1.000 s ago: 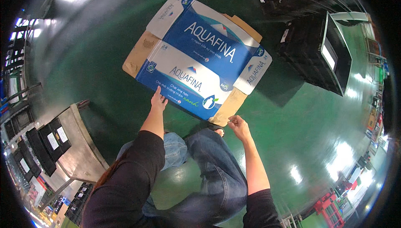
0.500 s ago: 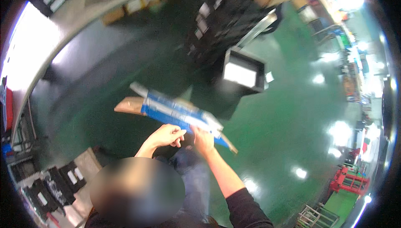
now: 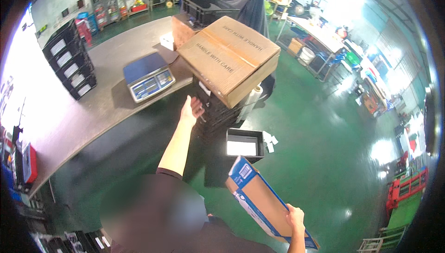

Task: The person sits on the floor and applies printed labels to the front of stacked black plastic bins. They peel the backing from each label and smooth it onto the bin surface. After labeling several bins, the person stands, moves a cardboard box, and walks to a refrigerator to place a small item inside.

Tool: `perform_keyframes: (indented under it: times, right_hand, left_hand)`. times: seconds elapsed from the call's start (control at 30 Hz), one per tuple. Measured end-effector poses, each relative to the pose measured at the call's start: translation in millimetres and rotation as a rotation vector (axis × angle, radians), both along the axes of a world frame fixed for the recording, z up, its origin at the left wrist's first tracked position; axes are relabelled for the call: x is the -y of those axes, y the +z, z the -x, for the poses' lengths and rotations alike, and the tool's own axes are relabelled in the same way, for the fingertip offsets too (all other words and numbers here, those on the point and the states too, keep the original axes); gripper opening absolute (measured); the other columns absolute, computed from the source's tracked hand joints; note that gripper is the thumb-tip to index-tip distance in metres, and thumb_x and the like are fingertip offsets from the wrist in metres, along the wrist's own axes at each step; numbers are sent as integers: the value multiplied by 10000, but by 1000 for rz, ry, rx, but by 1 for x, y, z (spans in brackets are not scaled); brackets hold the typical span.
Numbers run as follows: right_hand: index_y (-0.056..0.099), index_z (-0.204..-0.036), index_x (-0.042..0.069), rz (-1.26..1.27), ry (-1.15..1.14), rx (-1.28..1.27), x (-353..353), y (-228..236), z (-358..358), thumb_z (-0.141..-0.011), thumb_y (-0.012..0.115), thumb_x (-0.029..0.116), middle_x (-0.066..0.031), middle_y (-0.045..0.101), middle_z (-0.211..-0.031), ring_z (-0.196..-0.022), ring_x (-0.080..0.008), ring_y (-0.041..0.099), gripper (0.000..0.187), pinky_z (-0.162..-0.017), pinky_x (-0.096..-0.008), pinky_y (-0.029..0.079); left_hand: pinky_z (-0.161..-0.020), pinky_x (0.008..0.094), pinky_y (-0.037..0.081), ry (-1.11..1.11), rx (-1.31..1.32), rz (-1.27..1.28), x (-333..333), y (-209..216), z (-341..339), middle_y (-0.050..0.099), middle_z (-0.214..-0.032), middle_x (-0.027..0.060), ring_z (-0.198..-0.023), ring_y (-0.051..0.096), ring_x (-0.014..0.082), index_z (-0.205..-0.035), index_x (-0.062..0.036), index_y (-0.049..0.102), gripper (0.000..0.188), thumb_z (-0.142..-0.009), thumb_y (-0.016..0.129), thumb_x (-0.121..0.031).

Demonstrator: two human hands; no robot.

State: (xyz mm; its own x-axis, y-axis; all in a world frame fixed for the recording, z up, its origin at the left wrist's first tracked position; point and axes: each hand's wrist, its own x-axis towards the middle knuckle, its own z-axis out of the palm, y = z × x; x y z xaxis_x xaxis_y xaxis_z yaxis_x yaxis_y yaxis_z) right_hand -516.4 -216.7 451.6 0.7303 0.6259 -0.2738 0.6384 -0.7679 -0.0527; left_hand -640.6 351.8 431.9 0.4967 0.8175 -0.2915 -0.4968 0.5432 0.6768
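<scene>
My right hand [image 3: 295, 216] grips the edge of a blue-printed cardboard carton [image 3: 266, 202] at the lower right. Its plain brown side faces up, and it slants away from me. Reaching forward, my left hand [image 3: 192, 110] has its fingers apart and holds nothing. It is nearest to a stack of black crates [image 3: 215, 114], on top of which sits a large closed brown carton [image 3: 229, 51]. Whether the fingertips touch the stack I cannot tell.
On the table [image 3: 109, 109] at the left stand a blue-topped scale [image 3: 147, 74] and stacked black bins [image 3: 69, 63]. A black open crate [image 3: 244, 134] lies on the green floor, white paper pieces [image 3: 270, 140] beside it. A clear-wrap roll [image 3: 251, 102] leans near the stack.
My view has lifted toward the table and stack. The hands, close together at the blue carton before, are now apart: the left reaches forward, the right holds the carton low at the right.
</scene>
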Motion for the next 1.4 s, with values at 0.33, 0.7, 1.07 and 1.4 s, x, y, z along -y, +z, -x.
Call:
perform_keyframes:
  times: [0.33, 0.7, 1.07, 1.4]
  right_hand:
    - [632, -1068, 146, -140, -431, 70, -17, 62, -23, -709, 639, 123, -223, 640, -879, -852, -404, 610, 360, -743, -471, 488]
    - [578, -1097, 10, -578, -402, 236, -57, 141, -63, -736, 573, 1, -224, 649, -855, -792, -390, 633, 360, -702, -412, 469]
    - [513, -1191, -92, -720, -299, 570, -92, 207, -119, -866, 619, 152, -218, 674, -915, -786, -283, 658, 420, -698, -366, 481]
    - [482, -1222, -127, -757, -227, 774, -100, 208, -137, -881, 621, 276, -273, 641, -981, -854, -328, 647, 546, -729, -390, 489]
  left_hand:
    - [-1012, 684, 233, -392, 454, 220, 17, -43, -98, 148, -1490, 155, -1375, 174, 333, -1438, -124, 151, 899, -812, 435, -703]
    - [-939, 466, 432, -134, 392, 47, 25, 21, -95, 514, -1250, 23, -1127, 513, 197, -1310, -214, 387, 446, -947, 438, -467]
    - [-946, 550, 337, -66, 486, 87, 26, 74, -142, 452, -1332, 14, -1199, 460, 233, -1305, -178, 349, 443, -948, 486, -402]
    - [-981, 480, 300, -110, 561, 92, 5, 86, -150, 447, -1339, 16, -1188, 424, 196, -1317, -175, 383, 446, -959, 445, -434]
